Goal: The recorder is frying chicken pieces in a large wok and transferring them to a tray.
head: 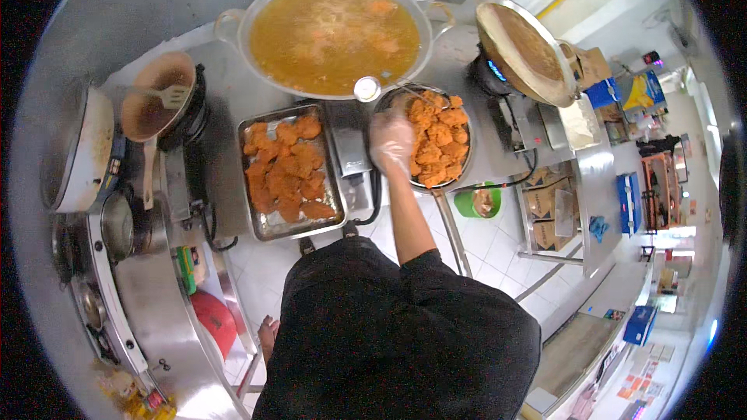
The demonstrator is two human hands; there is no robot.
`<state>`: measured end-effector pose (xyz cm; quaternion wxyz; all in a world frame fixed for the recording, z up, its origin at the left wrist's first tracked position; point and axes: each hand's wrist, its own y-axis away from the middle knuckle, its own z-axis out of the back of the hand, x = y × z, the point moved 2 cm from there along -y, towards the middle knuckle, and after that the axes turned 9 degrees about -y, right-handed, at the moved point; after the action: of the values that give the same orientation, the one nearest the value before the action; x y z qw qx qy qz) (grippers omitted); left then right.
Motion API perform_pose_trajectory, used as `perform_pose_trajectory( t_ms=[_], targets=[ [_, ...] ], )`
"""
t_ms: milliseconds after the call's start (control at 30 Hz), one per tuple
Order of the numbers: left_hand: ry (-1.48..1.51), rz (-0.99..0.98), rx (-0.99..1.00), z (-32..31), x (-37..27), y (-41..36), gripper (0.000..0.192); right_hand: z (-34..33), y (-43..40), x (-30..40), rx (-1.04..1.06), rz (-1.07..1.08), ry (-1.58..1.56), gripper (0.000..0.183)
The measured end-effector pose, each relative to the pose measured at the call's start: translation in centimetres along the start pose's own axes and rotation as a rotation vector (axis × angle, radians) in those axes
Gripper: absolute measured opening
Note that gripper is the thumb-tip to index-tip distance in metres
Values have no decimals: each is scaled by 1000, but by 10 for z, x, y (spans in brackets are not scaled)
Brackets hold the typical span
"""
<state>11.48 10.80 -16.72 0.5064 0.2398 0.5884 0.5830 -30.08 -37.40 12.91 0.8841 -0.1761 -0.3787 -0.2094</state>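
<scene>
My right hand [392, 135], in a clear plastic glove, is blurred over the left side of a long-handled pan [470, 151]. Fried chicken pieces [439, 139] are heaped in that pan. Whether the fingers hold anything is hidden. At my left side hangs my left hand [268, 329], bare and partly covered by my black shirt; its grip does not show. Left of the pan, a metal tray [286, 233] carries more orange-brown chicken pieces [289, 166]. Behind both stands a large two-handled wok [248, 64] of bubbling oil [327, 41], with several pieces in it.
A round dial thermometer [367, 88] sits at the wok's front rim. A tilted wok [525, 52] rests on a burner to the right. On the left are a brown frying pan [149, 114] and a slotted spatula [175, 97]. A green bin [493, 201] stands on the tiled floor.
</scene>
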Motion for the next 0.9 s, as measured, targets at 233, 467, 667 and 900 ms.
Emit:
perform_pose_trajectory(
  t_ms=[233,467,667,900],
  targets=[
    [-344,-164,96,3,14,-24,41,29,-142,-90,140,65,186,28],
    [57,-262,541,-8,-84,-44,28,62,-259,-261,441,-132,-31,29],
    [-92,-277,25,-8,-50,63,47,75,-184,-126,411,-127,-571,14],
    [-149,3,68,-22,12,41,38,83,-40,-68,426,-287,-706,12]
  ],
)
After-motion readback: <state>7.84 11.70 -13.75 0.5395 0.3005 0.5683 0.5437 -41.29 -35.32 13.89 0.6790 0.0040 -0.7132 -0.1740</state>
